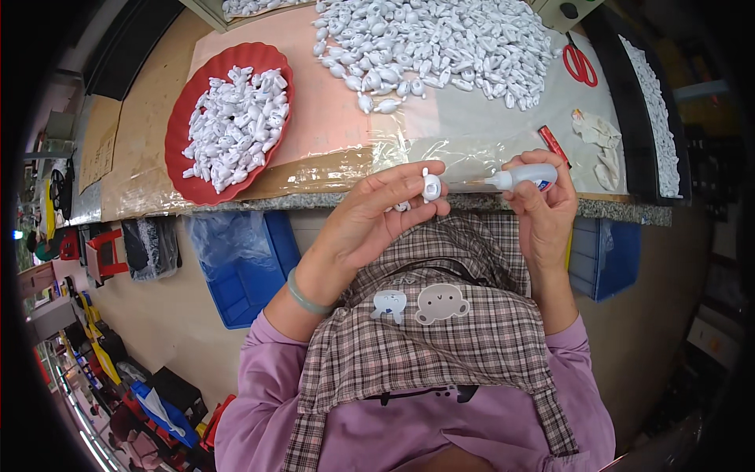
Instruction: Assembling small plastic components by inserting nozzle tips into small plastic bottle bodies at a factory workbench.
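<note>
Evidently, the relation that mattered most was the short gap between the squeeze bottle (525,176) and the small white piece (431,189), which faced each other side by side just off the near edge of the table (330,175). The left hand (366,211) held the white piece pinched between thumb and fingertips, closed to little more than its width, with a second white piece (402,207) showing lower among the fingers. The right hand (543,200) had its fingers and thumb wrapped round the bottle's body. The bottle's long axis lay nearly level, crosswise to the person, its thin nozzle (480,182) aimed left at the white piece, near but apart. As the left hand already had the piece, closing that gap looked mainly a matter of the right hand's leftward reach.
</note>
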The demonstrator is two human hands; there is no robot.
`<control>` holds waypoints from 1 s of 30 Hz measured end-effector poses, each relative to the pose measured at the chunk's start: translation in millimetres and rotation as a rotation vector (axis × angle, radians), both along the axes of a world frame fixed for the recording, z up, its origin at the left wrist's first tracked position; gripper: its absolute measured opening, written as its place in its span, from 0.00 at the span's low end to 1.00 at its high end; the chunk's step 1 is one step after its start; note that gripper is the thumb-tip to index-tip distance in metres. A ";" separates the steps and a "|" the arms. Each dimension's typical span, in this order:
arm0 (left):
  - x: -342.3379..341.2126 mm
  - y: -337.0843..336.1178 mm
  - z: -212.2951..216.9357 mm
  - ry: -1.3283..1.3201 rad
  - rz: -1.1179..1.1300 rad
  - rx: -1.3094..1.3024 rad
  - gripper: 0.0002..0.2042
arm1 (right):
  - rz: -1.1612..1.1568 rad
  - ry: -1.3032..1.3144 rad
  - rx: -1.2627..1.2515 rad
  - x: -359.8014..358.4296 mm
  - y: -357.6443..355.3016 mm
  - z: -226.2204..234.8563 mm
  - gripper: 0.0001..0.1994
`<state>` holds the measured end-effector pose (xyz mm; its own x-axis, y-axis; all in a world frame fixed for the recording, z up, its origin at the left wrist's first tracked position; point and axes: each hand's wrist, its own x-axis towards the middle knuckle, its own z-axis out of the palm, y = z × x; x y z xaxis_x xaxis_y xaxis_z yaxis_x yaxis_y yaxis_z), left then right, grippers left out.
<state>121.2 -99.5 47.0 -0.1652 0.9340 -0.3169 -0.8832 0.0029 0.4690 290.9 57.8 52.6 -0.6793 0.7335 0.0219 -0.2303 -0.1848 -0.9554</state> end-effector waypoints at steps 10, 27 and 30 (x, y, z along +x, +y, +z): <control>3.5 -0.7 -3.9 0.041 0.001 0.024 0.14 | -0.051 -0.036 0.309 1.8 -9.7 16.4 0.21; 3.8 -1.8 -7.4 0.094 -0.052 -0.019 0.15 | -0.056 -0.048 0.673 3.6 -15.3 19.8 0.19; 3.8 -2.3 -8.8 0.088 -0.057 -0.012 0.15 | -0.039 -0.045 0.674 3.2 -15.2 18.5 0.19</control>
<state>125.1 -101.8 38.2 -0.1396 0.9389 -0.3147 -0.8369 0.0580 0.5443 294.2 42.7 71.1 -0.6635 0.5936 0.4553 -0.1816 0.4626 -0.8678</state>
